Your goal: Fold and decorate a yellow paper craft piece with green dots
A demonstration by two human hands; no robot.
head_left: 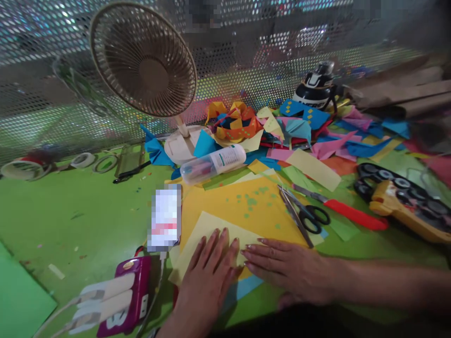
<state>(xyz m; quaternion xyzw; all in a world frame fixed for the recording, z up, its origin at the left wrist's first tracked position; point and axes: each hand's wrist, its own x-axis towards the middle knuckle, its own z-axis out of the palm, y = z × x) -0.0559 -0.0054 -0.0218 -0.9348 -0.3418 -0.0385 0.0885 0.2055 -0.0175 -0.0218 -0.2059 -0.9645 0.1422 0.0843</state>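
Observation:
A pale yellow sheet of paper (206, 226) lies over a larger orange-yellow sheet (225, 197) that carries scattered green specks. My left hand (211, 270) rests flat on the pale sheet, its fingers stretched out and pointing away from me. From the right, my right hand (287, 267) lies with straight fingers on the pale sheet's right part, fingertips close to the left hand. Neither hand grips anything. A strip of light blue paper (244, 287) shows below, between the hands. Black-handled scissors (306, 213) and a metal tweezer-like tool (295, 216) lie beyond the right hand.
A phone (165, 216) and a purple power bank (128, 293) with cables sit at left. A fan (155, 72) and a clear plastic bottle (213, 164) stand or lie behind. Folded coloured papers (234, 124), a red-handled cutter (355, 213) and a yellow-black toy-like object (405, 202) fill the right.

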